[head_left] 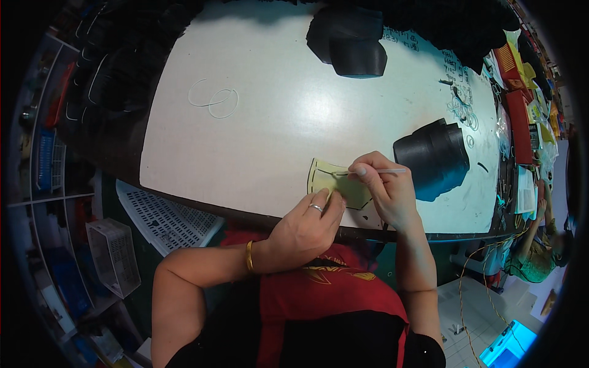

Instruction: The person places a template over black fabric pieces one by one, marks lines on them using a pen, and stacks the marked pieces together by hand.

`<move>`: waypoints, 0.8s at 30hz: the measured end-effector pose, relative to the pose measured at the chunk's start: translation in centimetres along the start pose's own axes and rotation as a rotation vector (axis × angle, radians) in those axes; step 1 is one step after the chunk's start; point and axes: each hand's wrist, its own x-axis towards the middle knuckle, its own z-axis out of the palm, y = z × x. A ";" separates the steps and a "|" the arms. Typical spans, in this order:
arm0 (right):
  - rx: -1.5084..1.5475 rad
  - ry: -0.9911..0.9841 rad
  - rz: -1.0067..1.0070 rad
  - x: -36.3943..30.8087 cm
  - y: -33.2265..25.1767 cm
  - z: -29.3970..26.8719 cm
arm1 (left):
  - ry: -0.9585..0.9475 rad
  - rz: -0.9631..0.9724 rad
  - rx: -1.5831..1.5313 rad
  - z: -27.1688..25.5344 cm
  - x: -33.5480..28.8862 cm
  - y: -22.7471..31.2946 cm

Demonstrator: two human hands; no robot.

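Observation:
A pale yellow pattern piece with dark dashed slots along its edges lies flat at the table's near edge. My left hand rests its outstretched fingertips on the piece's lower left part, pressing it against the table. In my right hand a thin whitish pen is pinched between thumb and fingers. The pen's tip meets the upper middle of the pattern piece. Just beyond the right hand sits a stack of black leather-like pieces.
More black pieces lie at the table's far side. A loop of white cord is on the white tabletop. White perforated baskets stand below at left. Boxes and tools crowd the right edge; another person is at far right.

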 end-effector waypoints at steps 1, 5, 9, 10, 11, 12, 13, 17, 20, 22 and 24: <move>-0.005 -0.053 0.029 0.1 -0.4 -0.2 | 0.001 -0.008 -0.001 0.0 0.0 0.0; -0.047 -0.070 -0.066 0.4 -0.2 0.5 | 0.020 -0.012 -0.009 0.2 0.1 0.1; -0.133 -0.169 -0.083 1.2 -1.8 0.7 | -0.005 -0.011 -0.005 0.1 0.0 0.2; -0.162 -0.226 -0.109 1.4 -1.9 0.7 | -0.041 -0.006 -0.005 0.0 0.0 0.2; -0.190 -0.283 -0.134 1.7 -2.2 0.8 | -0.043 -0.005 -0.004 0.1 -0.1 0.3; -0.188 -0.281 -0.133 2.2 -2.5 0.9 | -0.050 -0.005 -0.013 0.4 -0.4 0.4; -0.298 -0.352 -0.225 2.9 -3.0 1.1 | -0.056 -0.005 -0.021 0.5 -0.5 0.4; -0.561 -0.072 -0.469 5.0 -2.5 1.6 | -0.029 0.027 0.018 0.0 0.3 -0.1; -0.573 -0.059 -0.465 3.6 -2.3 0.5 | 0.013 0.035 0.049 0.0 0.6 -0.2; -0.515 -0.071 -0.443 2.3 -1.5 1.0 | -0.053 0.019 0.039 -0.6 0.8 -0.2; -0.610 0.029 -0.388 1.4 -1.3 -0.3 | -0.035 0.016 0.031 -0.5 0.8 -0.3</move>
